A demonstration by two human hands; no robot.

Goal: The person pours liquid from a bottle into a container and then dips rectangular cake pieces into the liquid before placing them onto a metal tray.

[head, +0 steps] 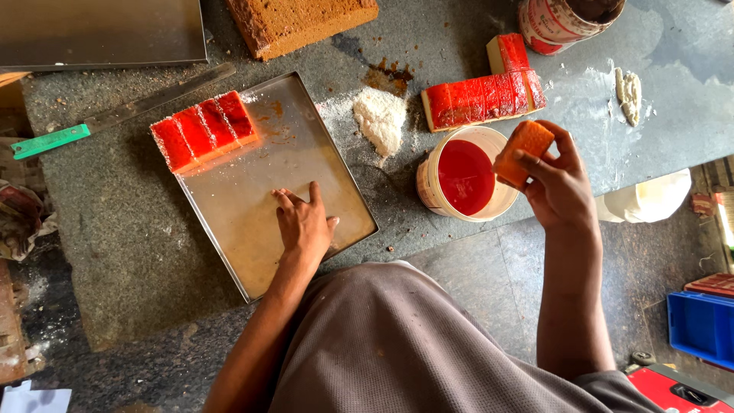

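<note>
L hand flat, fingers spread, on 1 steel tray | R hand pinching 1 orange cake piece over 1 tub of red syrup | 4 red-glazed pcs in row at tray's far corner | more red pcs beyond tub | 1 flour pile | 1 knife

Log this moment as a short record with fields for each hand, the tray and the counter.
left hand: left hand flat on the metal tray, holding nothing
right hand: right hand holds an orange cake piece over the tub of red liquid
tray: four red-coated pieces in its far corner
counter: more red pieces, flour pile, long knife, brown cake slab
</note>
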